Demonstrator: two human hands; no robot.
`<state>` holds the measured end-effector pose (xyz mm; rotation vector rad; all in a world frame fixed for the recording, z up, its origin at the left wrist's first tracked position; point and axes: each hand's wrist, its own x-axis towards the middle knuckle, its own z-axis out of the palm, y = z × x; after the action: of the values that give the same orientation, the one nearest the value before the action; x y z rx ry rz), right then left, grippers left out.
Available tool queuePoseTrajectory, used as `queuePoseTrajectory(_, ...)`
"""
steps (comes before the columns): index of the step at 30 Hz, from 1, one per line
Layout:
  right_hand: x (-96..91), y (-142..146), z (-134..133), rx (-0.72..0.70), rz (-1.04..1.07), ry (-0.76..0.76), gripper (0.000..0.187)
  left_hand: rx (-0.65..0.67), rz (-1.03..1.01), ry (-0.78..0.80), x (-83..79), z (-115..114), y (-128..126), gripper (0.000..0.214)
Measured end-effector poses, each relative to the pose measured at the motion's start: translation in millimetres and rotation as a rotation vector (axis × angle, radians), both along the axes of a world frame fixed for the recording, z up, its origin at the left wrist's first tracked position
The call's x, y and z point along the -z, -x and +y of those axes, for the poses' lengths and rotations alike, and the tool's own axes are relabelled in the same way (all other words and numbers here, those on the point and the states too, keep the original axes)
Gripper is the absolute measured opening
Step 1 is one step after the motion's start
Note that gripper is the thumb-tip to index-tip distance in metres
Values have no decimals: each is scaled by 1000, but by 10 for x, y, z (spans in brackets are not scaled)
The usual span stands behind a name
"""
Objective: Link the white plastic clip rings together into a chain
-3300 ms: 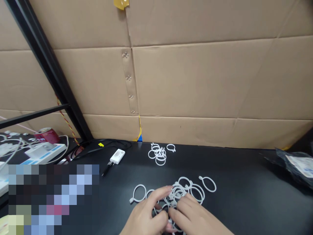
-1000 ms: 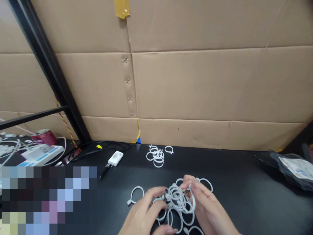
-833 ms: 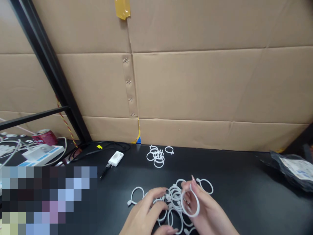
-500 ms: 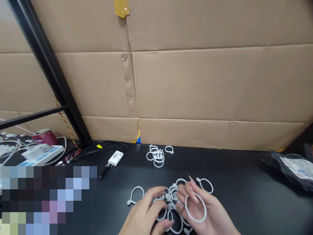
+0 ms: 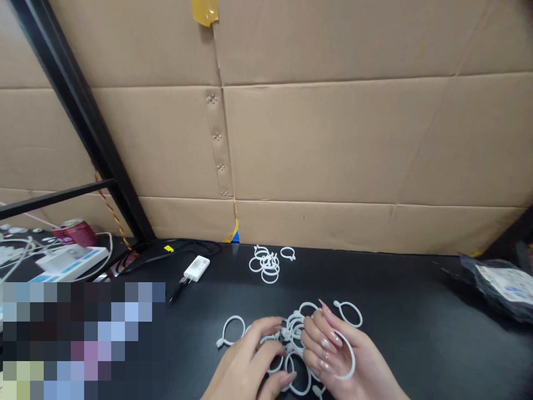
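Observation:
My right hand [image 5: 337, 350], palm turned up and fingers curled in, holds a white plastic ring [image 5: 353, 364]; part of it is hidden behind the fingers. To its left, my left hand [image 5: 254, 358] rests low with its fingers bent and apart, over the edge of a pile of similar white rings [image 5: 297, 373]. Whether its fingertips touch the rings I cannot tell. Each loose ring has a small knob at one point. One ring [image 5: 234, 318] lies beyond my left hand, and another ring [image 5: 360, 316] lies just past my right hand.
A smaller cluster of white rings [image 5: 270, 269] lies farther back, with a single ring [image 5: 287, 248] beside it. A white plug adapter [image 5: 197, 269], a power strip [image 5: 79, 265] and a red can [image 5: 77, 232] are on the left. A black plastic package [image 5: 495, 283] lies right. Cardboard [image 5: 333, 139] stands behind.
My right hand's fingers have curled further into the palm, and the ring in it has turned and shifted slightly right. My left hand has stayed almost still.

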<state>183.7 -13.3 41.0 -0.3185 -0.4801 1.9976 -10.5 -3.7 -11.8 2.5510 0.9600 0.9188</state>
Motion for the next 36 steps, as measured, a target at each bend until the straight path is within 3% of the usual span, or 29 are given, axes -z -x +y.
queuePoseTrajectory(3, -21, -3, -19, 39, -87, -5, 36, 12, 0, -2, -6, 1, 4, 25)
queuePoseTrajectory(5, -3, -10, -30, 108, -267, -75, 32, 13, 16, 8, -3, -1, 6, 30)
queuePoseTrajectory(8, 71, -6, -43, 200, -578, -259, 29, 17, 34, 12, 19, -15, -10, 43)
queuePoseTrajectory(11, 141, 35, -70, 183, -748, -472, 30, -11, 29, -2, 32, -45, -48, 52)
queuePoseTrajectory(17, 100, 121, -165, 184, -882, -688, 28, -101, -1, -2, -60, -107, -56, 46)
queuePoseTrajectory(22, 158, 97, -182, 297, -1046, -812, 28, -65, 30, -3, -112, -95, -26, 31)
queuePoseTrajectory(26, 227, 48, -199, 373, -1189, -931, 25, -87, -38, 0, -85, -112, -63, 33)
queuePoseTrajectory(30, 210, 6, -218, 520, -1353, -1053, 26, -143, -105, -53, -52, -121, -61, 42)
queuePoseTrajectory(36, 78, 0, -140, 802, -1478, -1249, 20, -148, -10, -160, -122, -65, -2, 43)
